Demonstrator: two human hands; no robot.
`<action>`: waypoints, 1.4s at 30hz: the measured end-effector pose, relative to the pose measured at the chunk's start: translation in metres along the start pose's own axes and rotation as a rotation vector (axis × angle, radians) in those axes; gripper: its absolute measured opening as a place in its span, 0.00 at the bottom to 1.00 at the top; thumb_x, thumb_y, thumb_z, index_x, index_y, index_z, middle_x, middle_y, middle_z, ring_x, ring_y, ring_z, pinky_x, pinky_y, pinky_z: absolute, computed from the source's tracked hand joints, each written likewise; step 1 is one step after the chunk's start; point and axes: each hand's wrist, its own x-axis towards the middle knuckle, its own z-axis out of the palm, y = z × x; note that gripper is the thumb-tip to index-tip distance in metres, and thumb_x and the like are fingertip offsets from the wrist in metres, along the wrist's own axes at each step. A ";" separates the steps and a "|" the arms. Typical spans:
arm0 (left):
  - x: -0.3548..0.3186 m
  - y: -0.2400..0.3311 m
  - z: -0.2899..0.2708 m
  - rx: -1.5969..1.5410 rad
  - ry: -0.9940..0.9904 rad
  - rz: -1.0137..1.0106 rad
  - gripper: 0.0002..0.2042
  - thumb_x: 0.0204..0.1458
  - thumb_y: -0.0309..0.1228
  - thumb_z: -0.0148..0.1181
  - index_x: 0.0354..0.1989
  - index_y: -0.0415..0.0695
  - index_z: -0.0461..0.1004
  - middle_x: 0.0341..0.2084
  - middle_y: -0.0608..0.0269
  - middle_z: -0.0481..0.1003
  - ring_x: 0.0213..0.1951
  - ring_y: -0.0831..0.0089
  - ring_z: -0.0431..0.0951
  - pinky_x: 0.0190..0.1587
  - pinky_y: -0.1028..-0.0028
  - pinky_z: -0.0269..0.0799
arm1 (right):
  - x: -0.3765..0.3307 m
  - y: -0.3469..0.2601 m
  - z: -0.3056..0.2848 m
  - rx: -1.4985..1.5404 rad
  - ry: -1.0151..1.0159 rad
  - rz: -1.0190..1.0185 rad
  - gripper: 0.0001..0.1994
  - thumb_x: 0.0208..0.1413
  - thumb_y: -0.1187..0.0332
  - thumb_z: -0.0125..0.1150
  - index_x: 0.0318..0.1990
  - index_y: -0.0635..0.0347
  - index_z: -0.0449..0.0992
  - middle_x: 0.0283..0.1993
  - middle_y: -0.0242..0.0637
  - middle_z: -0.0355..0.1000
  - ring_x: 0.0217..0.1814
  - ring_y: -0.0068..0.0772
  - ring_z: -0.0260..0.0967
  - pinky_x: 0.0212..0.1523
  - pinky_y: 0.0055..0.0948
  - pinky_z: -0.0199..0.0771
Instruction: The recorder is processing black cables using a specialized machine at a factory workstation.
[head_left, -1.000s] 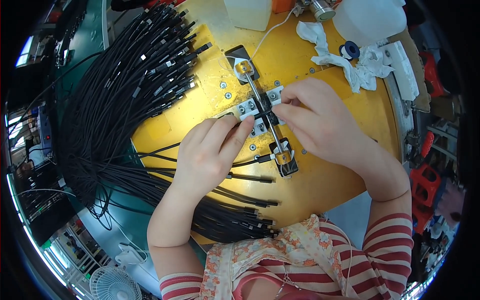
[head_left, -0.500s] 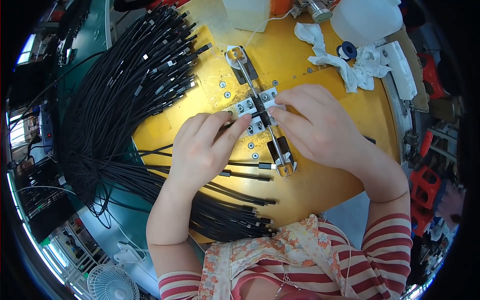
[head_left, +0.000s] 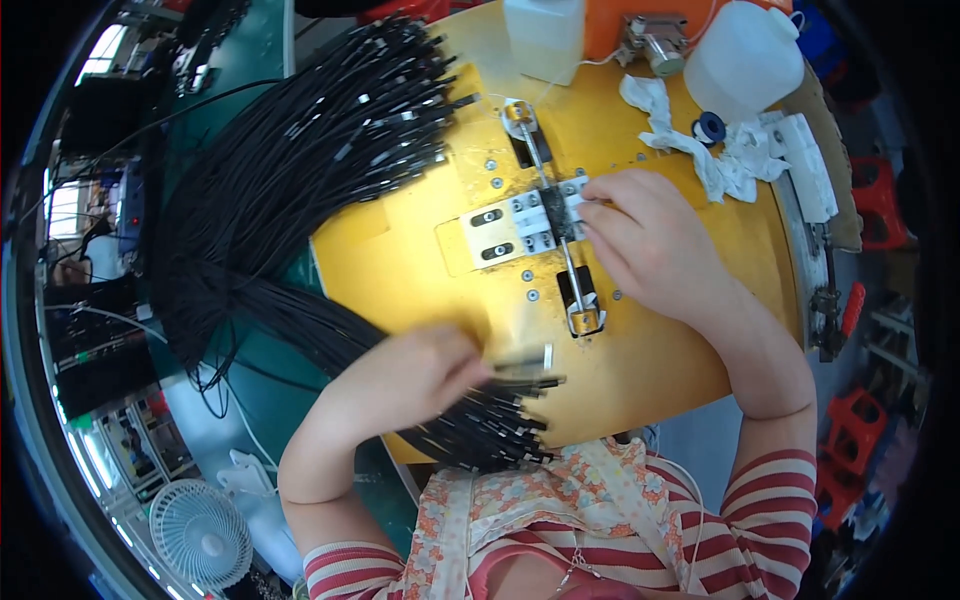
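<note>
My left hand [head_left: 425, 375], smeared by motion, is closed over the near bundle of black cables [head_left: 500, 425]. From its fingertips sticks out one black cable [head_left: 518, 368] with a pale metal end. My right hand [head_left: 650, 240] is at the right side of a metal fixture [head_left: 533, 222] bolted to the yellow board. Its thumb and fingers are pinched together there; what they hold, if anything, is hidden. A thin metal rod [head_left: 573, 275] runs across the fixture between two brass-coloured end mounts, with a dark piece at its middle.
A large fan of black cables [head_left: 330, 130] covers the far left. At the back right are a white jug [head_left: 745, 60], a clear container [head_left: 545, 40], a blue spool [head_left: 708, 128] and crumpled tissue [head_left: 735, 170]. A small fan [head_left: 200, 535] is at lower left.
My left hand has left the fixture and come down toward me, onto the near cables. My right hand stays by the fixture. The whole view has shifted slightly.
</note>
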 end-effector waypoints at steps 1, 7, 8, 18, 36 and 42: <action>-0.009 -0.001 0.000 -0.051 -0.127 -0.057 0.09 0.54 0.32 0.59 0.31 0.38 0.74 0.27 0.53 0.73 0.31 0.56 0.74 0.36 0.66 0.71 | 0.000 0.000 -0.001 -0.024 -0.013 0.008 0.05 0.43 0.76 0.59 0.30 0.65 0.72 0.38 0.40 0.69 0.40 0.41 0.68 0.42 0.36 0.69; -0.012 -0.063 -0.035 0.925 0.816 -0.259 0.21 0.39 0.22 0.60 0.46 0.41 0.70 0.46 0.52 0.67 0.47 0.56 0.71 0.48 0.63 0.68 | 0.003 -0.002 0.002 -0.028 0.004 -0.029 0.05 0.43 0.76 0.60 0.29 0.64 0.71 0.37 0.39 0.69 0.40 0.40 0.68 0.42 0.36 0.69; -0.012 -0.088 -0.044 0.875 0.879 -0.334 0.21 0.39 0.22 0.61 0.47 0.40 0.69 0.46 0.52 0.67 0.46 0.56 0.71 0.46 0.64 0.69 | 0.003 -0.003 0.002 -0.033 0.005 -0.044 0.05 0.43 0.76 0.60 0.29 0.64 0.71 0.37 0.39 0.69 0.40 0.40 0.68 0.42 0.36 0.69; -0.040 -0.104 -0.061 0.737 1.368 -0.133 0.08 0.44 0.22 0.61 0.28 0.40 0.67 0.28 0.56 0.70 0.32 0.57 0.72 0.34 0.64 0.68 | 0.002 -0.001 0.002 -0.070 0.000 -0.039 0.05 0.47 0.75 0.61 0.32 0.64 0.73 0.38 0.38 0.70 0.41 0.39 0.69 0.42 0.35 0.68; 0.060 -0.001 0.006 0.474 0.822 0.503 0.11 0.47 0.32 0.62 0.37 0.41 0.75 0.19 0.69 0.66 0.20 0.75 0.69 0.20 0.77 0.63 | 0.007 -0.021 -0.031 0.967 -0.027 0.044 0.12 0.38 0.82 0.64 0.33 0.60 0.74 0.30 0.33 0.71 0.24 0.31 0.68 0.25 0.27 0.65; 0.064 -0.008 -0.002 0.355 0.759 0.570 0.15 0.45 0.30 0.65 0.41 0.37 0.76 0.21 0.63 0.72 0.19 0.71 0.70 0.19 0.75 0.64 | 0.013 -0.009 -0.028 0.778 -0.113 0.188 0.10 0.42 0.82 0.64 0.34 0.62 0.76 0.32 0.37 0.73 0.29 0.35 0.72 0.28 0.26 0.71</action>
